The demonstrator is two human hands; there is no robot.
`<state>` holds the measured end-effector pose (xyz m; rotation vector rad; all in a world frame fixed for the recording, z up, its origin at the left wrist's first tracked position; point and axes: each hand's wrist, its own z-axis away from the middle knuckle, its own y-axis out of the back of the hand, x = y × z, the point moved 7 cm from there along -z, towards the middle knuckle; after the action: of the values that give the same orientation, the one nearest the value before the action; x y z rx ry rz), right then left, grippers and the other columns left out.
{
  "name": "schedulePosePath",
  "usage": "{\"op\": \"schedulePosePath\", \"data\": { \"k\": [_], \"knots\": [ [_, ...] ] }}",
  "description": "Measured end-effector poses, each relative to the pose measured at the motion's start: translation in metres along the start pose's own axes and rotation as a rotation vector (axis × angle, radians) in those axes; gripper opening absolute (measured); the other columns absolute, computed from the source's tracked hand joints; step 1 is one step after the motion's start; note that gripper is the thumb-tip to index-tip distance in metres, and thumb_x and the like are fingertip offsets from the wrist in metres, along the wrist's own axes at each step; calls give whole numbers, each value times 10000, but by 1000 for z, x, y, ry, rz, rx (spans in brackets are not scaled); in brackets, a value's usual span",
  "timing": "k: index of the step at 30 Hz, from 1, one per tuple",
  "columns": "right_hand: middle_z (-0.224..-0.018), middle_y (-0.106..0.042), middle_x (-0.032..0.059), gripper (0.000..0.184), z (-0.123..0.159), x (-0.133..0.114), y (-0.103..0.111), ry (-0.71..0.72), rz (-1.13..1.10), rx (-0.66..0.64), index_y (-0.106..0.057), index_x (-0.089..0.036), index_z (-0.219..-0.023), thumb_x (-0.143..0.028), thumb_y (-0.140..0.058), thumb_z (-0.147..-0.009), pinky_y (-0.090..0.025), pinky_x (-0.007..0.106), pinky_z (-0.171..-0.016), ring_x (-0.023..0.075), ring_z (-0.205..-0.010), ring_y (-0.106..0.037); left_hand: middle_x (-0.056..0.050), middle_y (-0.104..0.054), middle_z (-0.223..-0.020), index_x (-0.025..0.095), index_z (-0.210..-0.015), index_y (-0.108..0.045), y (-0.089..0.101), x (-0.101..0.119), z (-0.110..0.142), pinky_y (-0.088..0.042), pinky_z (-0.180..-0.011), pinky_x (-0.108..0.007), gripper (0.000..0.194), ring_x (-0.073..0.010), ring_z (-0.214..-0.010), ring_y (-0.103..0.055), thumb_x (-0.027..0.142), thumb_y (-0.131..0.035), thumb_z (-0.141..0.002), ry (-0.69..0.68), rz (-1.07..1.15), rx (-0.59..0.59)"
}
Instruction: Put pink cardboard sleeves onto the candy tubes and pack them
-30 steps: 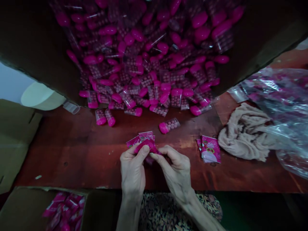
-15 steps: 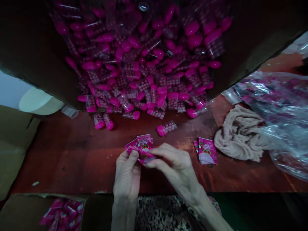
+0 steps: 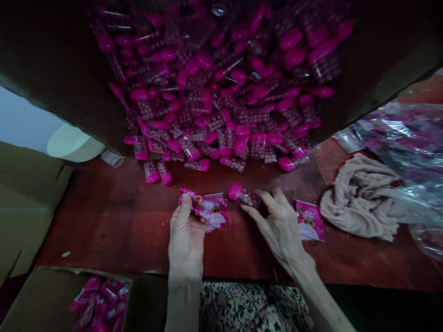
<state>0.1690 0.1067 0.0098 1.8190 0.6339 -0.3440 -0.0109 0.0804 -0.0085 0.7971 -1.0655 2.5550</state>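
My left hand [image 3: 187,240] is closed, the thumb pressing a pink printed sachet [image 3: 195,200] against the fingers. Beneath and beside it, more flat sachets [image 3: 217,213] lie in a small stack on the table. My right hand [image 3: 280,226] has its thumb and fingers around the clear end of a small candy bottle [image 3: 244,196], whose rounded pink cap points left. Pink balls show through the bottle's wall. Right of that hand, another little pile of sachets [image 3: 310,220] lies flat, partly covered by the hand.
A big dark carton [image 3: 367,60] spills many capped candy bottles [image 3: 214,120] onto the red-brown table [image 3: 131,221]. To the right are a crumpled cloth [image 3: 360,198] and a clear plastic bag [image 3: 411,152]. Lower left, a box [image 3: 44,295] holds filled pink packets [image 3: 100,304].
My right hand has left the sachet and moved right onto the single candy bottle, which has turned. My left hand keeps the sachet. The view has shifted slightly.
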Motion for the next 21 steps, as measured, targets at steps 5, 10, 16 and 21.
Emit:
{"op": "schedulePosePath", "data": {
  "k": [5, 10, 16, 21],
  "knots": [
    [-839, -554, 31, 220, 16, -26, 26, -75, -228, 194, -577, -200, -943, -287, -666, -761, -490, 311, -643, 173, -738, -565, 15, -657, -608, 149, -678, -658, -3, -3, -1, -439, -506, -183, 133, -75, -520, -564, 270, -706, -712, -17, -29, -32],
    [-854, -545, 49, 257, 25, -45, 36, 24, -169, 310, -565, -191, -980, -224, -675, -750, -510, 313, -646, 169, -744, -568, -7, -668, -665, 153, -713, -655, -3, -10, 0, -457, -573, -227, 144, -110, -586, -596, 292, -661, -754, 20, -17, 10],
    [-865, -544, 63, 303, 32, -48, 31, 53, -111, 352, -564, -187, -1009, -175, -684, -732, -518, 321, -635, 187, -755, -574, 1, -664, -669, 154, -711, -654, -10, -15, 4, -454, -603, -215, 159, -96, -596, -589, 308, -673, -740, -3, -27, -1],
    [-874, -534, 64, 295, 35, -50, 26, 45, -109, 323, -567, -189, -1018, -151, -663, -743, -516, 318, -618, 184, -745, -566, 4, -682, -719, 167, -743, -660, -11, -22, 4, -466, -668, -242, 178, -103, -635, -606, 331, -708, -695, -60, -84, 2]
  ]
}}
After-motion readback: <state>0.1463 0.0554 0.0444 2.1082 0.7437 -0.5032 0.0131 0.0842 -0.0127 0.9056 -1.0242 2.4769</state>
